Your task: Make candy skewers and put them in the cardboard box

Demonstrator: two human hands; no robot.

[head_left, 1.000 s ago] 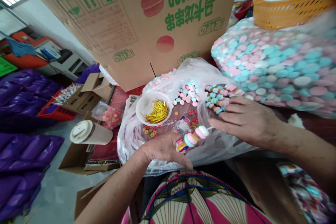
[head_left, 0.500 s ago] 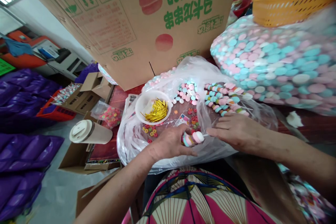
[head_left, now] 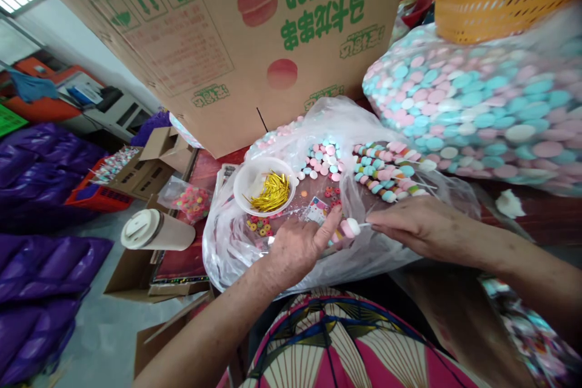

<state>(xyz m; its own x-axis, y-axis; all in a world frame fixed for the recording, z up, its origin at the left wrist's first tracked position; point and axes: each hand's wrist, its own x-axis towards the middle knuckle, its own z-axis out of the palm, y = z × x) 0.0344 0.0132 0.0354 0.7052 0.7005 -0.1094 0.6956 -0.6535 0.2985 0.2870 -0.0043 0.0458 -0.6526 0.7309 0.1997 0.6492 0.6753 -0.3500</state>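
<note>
Two hands meet on one candy skewer [head_left: 348, 229], which hangs just over the clear plastic bag [head_left: 227, 248] in front of me, near the heap of finished skewers [head_left: 386, 171]. My right hand [head_left: 421, 227] pinches the white stick end between thumb and forefinger, as it did half a second ago, though it now sits a little higher; a second ago it lay flat over the heap. My left hand [head_left: 297, 247] has changed more: it was cupped around the pastel discs, and now its forefinger stretches out along them while the other fingers curl, hiding the lower discs, so I cannot tell whether it grips them. Beside it, the white bowl [head_left: 249, 185] of gold twist ties [head_left: 273, 191] has not moved. Behind it, the cardboard box [head_left: 218, 66] shows "Macaron" in green, upside down, above Chinese characters I cannot read.
</note>
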